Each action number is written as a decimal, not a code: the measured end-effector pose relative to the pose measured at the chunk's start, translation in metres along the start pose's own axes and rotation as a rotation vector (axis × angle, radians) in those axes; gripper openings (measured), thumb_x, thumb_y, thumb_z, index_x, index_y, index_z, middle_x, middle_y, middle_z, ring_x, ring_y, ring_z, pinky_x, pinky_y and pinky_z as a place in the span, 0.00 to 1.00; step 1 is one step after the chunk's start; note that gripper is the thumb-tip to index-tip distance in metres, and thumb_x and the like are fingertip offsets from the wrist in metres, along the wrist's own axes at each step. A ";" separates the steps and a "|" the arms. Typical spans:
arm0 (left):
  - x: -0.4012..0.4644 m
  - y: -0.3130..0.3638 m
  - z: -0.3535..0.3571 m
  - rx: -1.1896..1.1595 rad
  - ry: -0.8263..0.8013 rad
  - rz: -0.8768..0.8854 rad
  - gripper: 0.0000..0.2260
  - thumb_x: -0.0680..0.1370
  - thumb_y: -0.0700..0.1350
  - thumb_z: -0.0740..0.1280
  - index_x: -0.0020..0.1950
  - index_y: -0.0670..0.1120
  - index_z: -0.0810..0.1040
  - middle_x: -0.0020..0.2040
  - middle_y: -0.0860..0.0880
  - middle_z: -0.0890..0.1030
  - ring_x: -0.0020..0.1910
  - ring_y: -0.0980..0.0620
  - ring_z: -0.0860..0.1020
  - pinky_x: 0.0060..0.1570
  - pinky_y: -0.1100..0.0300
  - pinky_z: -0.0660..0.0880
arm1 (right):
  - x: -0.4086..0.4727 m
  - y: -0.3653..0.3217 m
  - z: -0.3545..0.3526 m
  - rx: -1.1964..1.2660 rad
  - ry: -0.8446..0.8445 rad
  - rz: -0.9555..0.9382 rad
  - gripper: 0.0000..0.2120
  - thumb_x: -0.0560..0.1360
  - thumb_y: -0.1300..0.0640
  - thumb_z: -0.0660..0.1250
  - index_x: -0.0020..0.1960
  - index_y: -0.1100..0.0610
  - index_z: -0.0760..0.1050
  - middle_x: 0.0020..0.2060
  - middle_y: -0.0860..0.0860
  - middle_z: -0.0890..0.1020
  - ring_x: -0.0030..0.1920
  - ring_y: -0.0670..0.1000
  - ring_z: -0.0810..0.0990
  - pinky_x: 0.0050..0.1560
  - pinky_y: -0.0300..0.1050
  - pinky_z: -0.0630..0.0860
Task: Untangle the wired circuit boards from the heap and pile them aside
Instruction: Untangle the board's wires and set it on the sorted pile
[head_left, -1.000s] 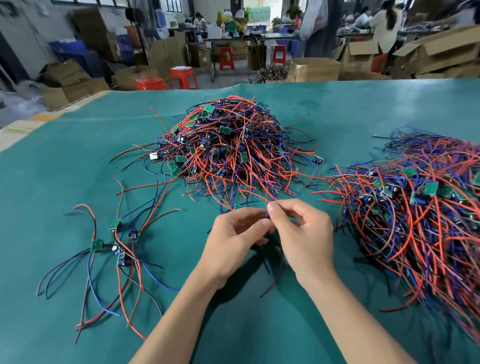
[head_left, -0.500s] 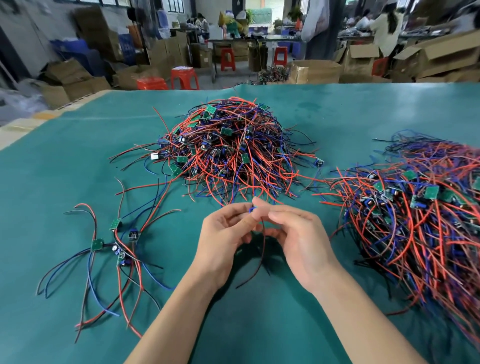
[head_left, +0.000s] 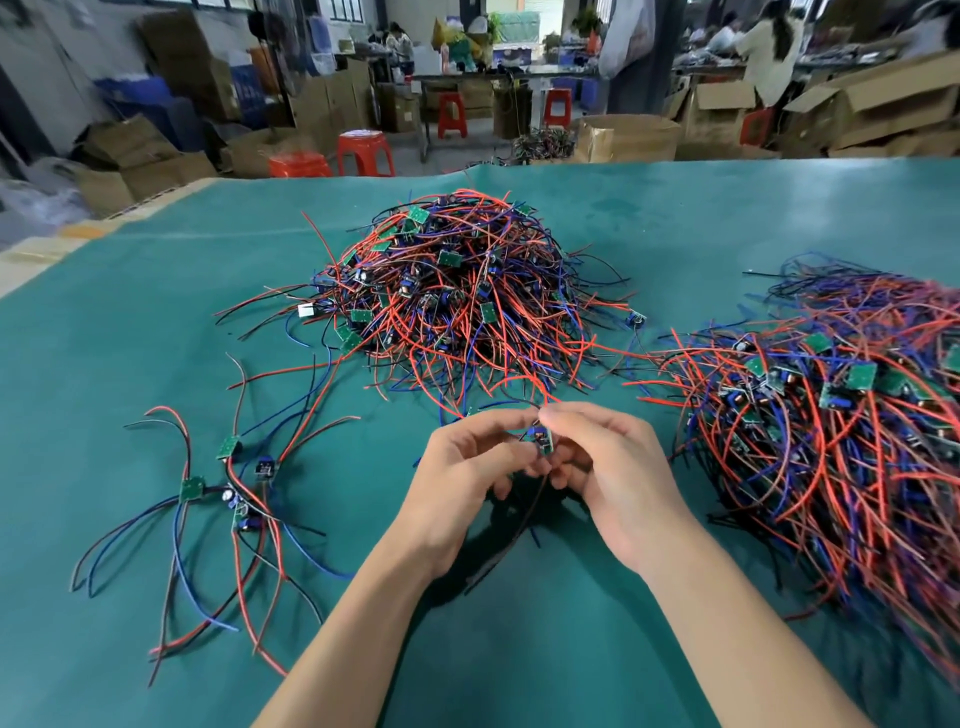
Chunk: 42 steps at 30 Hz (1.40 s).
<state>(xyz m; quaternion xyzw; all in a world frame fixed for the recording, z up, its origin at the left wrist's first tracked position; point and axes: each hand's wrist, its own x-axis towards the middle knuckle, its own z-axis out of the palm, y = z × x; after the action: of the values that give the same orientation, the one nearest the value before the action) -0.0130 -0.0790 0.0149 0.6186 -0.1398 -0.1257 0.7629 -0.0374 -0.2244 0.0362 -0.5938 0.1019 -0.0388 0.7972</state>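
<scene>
A tangled heap (head_left: 457, 291) of small green circuit boards with red, blue and black wires sits mid-table. Just in front of it, my left hand (head_left: 462, 473) and my right hand (head_left: 613, 467) meet and together pinch one small green board (head_left: 540, 441) between their fingertips. Its dark wire (head_left: 514, 530) hangs down below my hands toward the table. A few separated boards (head_left: 234, 488) with spread wires lie at the left. A second large mass of wired boards (head_left: 841, 415) fills the right side.
The table wears a teal mat (head_left: 519, 649); its far edge runs across the upper view. Beyond it stand cardboard boxes (head_left: 628, 137), red stools (head_left: 363, 153) and people working at benches.
My hands have stayed close together in front of the heap, shifting slightly. The green board now shows between my fingertips and its wire dangles straighter below.
</scene>
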 end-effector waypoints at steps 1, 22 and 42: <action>0.000 0.000 0.001 -0.006 0.004 -0.005 0.12 0.71 0.40 0.69 0.53 0.47 0.85 0.38 0.44 0.83 0.37 0.52 0.77 0.33 0.65 0.68 | 0.000 -0.001 -0.001 0.028 0.001 0.018 0.09 0.75 0.65 0.71 0.39 0.58 0.86 0.31 0.54 0.79 0.27 0.52 0.78 0.29 0.40 0.72; -0.002 0.001 0.006 0.079 0.026 0.023 0.08 0.81 0.48 0.64 0.51 0.47 0.81 0.37 0.49 0.82 0.35 0.54 0.78 0.34 0.64 0.69 | 0.000 0.000 -0.010 0.071 -0.035 -0.061 0.06 0.75 0.66 0.73 0.40 0.59 0.80 0.33 0.53 0.80 0.29 0.48 0.80 0.30 0.38 0.77; -0.002 -0.002 0.007 0.157 0.072 0.034 0.04 0.80 0.40 0.67 0.50 0.44 0.82 0.39 0.47 0.85 0.34 0.56 0.78 0.34 0.68 0.71 | 0.009 0.000 -0.025 -0.014 0.027 -0.128 0.05 0.77 0.66 0.72 0.42 0.62 0.83 0.35 0.53 0.83 0.34 0.49 0.81 0.36 0.38 0.79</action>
<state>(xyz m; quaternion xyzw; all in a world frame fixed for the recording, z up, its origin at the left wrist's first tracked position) -0.0174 -0.0853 0.0147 0.6782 -0.1322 -0.0788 0.7186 -0.0340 -0.2496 0.0277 -0.6040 0.0749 -0.0971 0.7875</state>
